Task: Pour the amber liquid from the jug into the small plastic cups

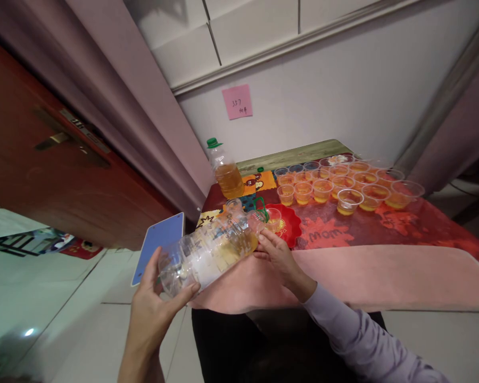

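A large clear plastic bottle [211, 255] is tilted toward the right, with amber liquid gathered near its neck. My left hand [155, 298] is wrapped round the bottle's base. At the neck end, my right hand [275, 252] has its fingers closed on the bottle's shoulder. The bottle's mouth is over a red scalloped plate [293, 226], on which a clear plastic cup [274, 219] stands, partly hidden by the bottle. A green plastic handle ring [260, 206] sits around the bottle's neck.
A second bottle [228, 178] with a green cap holds amber liquid at the table's back left. Several clear cups [345, 201] with yellow-orange liquid stand in rows at the right. A small green cap [260, 169] lies behind. A blue board [155, 242] is at the left.
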A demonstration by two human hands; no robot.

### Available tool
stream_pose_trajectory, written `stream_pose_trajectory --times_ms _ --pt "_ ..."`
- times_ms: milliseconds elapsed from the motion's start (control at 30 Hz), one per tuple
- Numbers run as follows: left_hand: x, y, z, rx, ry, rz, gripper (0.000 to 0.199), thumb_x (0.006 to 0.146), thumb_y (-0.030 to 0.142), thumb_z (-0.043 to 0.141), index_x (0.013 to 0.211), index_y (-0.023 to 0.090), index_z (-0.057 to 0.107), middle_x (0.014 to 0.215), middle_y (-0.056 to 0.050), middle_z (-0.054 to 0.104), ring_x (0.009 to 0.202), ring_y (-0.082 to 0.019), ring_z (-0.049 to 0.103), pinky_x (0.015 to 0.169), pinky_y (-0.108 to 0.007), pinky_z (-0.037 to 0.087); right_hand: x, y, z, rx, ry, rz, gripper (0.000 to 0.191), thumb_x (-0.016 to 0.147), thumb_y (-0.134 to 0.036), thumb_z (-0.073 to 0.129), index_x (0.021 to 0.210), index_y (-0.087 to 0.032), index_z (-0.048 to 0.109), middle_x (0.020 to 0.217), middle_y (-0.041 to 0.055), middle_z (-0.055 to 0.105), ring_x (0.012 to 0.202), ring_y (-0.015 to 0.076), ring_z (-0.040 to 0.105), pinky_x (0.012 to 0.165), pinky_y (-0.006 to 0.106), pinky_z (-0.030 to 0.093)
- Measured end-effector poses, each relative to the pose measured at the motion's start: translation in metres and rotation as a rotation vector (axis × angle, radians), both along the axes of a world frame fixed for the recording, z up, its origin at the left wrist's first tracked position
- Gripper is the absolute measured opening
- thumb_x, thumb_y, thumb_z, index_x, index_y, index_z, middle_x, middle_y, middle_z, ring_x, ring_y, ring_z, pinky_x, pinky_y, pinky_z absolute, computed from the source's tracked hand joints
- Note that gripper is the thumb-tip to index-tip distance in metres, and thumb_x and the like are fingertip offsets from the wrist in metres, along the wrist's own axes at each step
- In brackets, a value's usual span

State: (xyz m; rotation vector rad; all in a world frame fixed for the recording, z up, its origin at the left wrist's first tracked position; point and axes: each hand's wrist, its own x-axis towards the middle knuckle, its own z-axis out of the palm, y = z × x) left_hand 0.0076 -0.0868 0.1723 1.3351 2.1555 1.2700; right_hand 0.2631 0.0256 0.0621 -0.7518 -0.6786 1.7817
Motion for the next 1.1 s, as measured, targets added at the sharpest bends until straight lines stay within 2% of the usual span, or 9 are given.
stream_pose_trajectory --times_ms 333,533,700,867,1100 --pt "-0.0016 0.0016 0.0003 0.000 0.006 0.001 0.135 0.055 0.069 0.105 0.171 0.023 0.054 0.170 -0.020 0.062 0.157 -0.050 0.058 0.130 -0.063 0.049 0.0008 0.0009 -0.0008 0.006 -0.013 0.012 0.054 0.079 -0.063 0.098 0.112 -0.026 0.079 0.103 0.0026 0.077 0.095 0.0197 0.074 0.079 0.031 0.065" --pt "-0.0010 0.0021 0.0013 0.000 -0.006 0.003 0.134 0.054 0.067 0.105 0.171 0.023 0.055 0.170 -0.019 0.061 0.158 -0.050 0.057 0.131 -0.066 0.047 -0.0006 0.0017 -0.0043 0.008 -0.009 -0.007 0.051 0.082 -0.062 0.096 0.115 -0.027 0.079 0.104 0.0018 0.076 0.091 0.0175 0.072 0.078 0.030 0.065" --pt "-0.0028 0.0022 -0.0012 0.015 -0.023 0.004 0.132 0.054 0.065 0.106 0.170 0.026 0.057 0.168 -0.017 0.064 0.157 -0.049 0.058 0.130 -0.064 0.050 0.0000 0.0028 -0.0022 0.026 -0.015 0.013 0.050 0.083 -0.063 0.095 0.115 -0.027 0.080 0.106 0.0032 0.078 0.096 0.0200 0.075 0.080 0.031 0.065" --pt "-0.0024 0.0026 -0.0006 0.014 -0.006 0.006 0.133 0.054 0.066 0.106 0.171 0.025 0.056 0.168 -0.019 0.064 0.157 -0.050 0.058 0.131 -0.068 0.047 0.0010 0.0038 -0.0015 -0.001 -0.038 0.024 0.057 0.078 -0.064 0.098 0.118 -0.028 0.081 0.111 0.0030 0.080 0.095 0.0189 0.076 0.081 0.030 0.064" --pt "-0.0024 0.0023 0.0013 -0.017 0.004 0.015 0.133 0.054 0.067 0.105 0.171 0.026 0.055 0.169 -0.019 0.063 0.157 -0.051 0.058 0.131 -0.069 0.046 0.0008 0.0048 -0.0052 0.004 -0.040 0.027 0.053 0.079 -0.064 0.097 0.112 -0.027 0.079 0.105 0.0024 0.079 0.095 0.0195 0.076 0.079 0.030 0.063"
